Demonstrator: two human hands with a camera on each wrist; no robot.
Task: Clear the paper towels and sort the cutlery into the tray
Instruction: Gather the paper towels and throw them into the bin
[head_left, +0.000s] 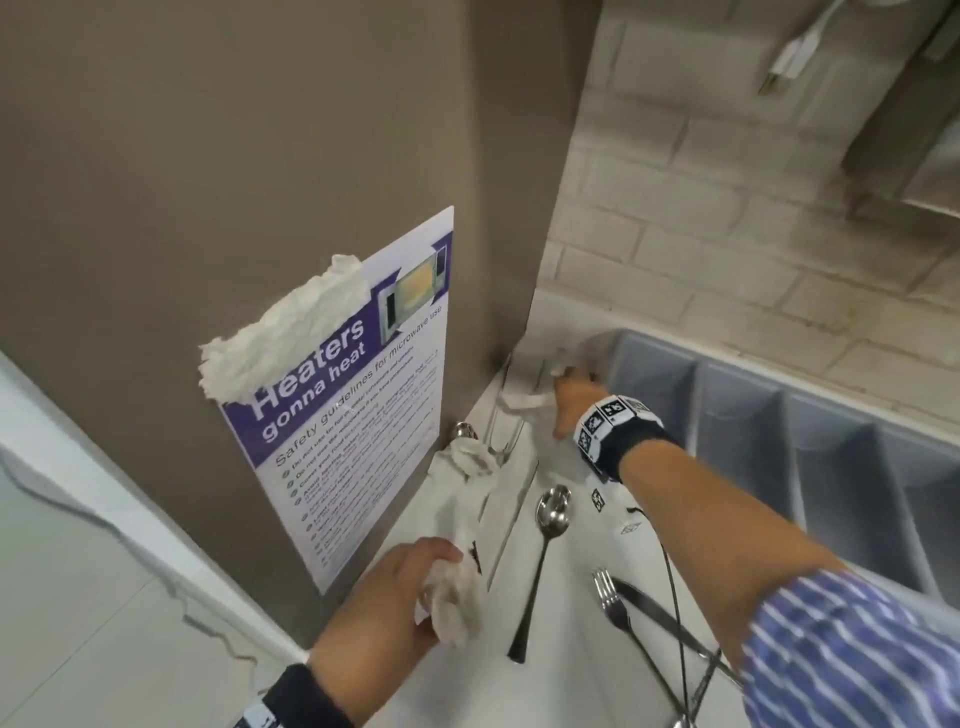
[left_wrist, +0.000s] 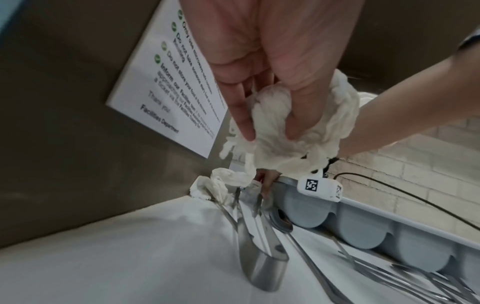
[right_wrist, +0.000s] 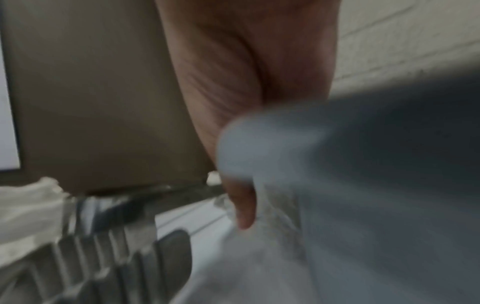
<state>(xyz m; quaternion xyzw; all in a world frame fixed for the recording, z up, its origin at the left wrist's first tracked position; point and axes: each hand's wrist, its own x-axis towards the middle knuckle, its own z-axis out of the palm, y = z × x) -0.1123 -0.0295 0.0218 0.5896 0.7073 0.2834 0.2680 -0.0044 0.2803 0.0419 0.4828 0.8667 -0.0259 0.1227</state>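
My left hand (head_left: 415, 587) grips a crumpled white paper towel (head_left: 454, 597) low over the white counter; in the left wrist view its fingers (left_wrist: 244, 123) curl round that wad (left_wrist: 298, 148). My right hand (head_left: 569, 384) reaches to the far corner beside the grey cutlery tray (head_left: 779, 441), at a white paper towel strip (head_left: 519, 400); its grip is hidden. A second towel (head_left: 467, 457) lies on a spoon by the wall. A spoon (head_left: 553, 512), a fork (head_left: 610, 597) and a knife (head_left: 654, 613) lie on the counter. The right wrist view is blurred, showing one finger (right_wrist: 244, 209).
A brown cabinet side with a microwave poster (head_left: 363, 415) closes off the left; a paper towel wad (head_left: 280, 332) shows in front of the poster. A tiled wall (head_left: 727, 234) runs behind the tray. A black cable (head_left: 670, 571) crosses the cutlery. A metal utensil (left_wrist: 259, 267) lies near the wall.
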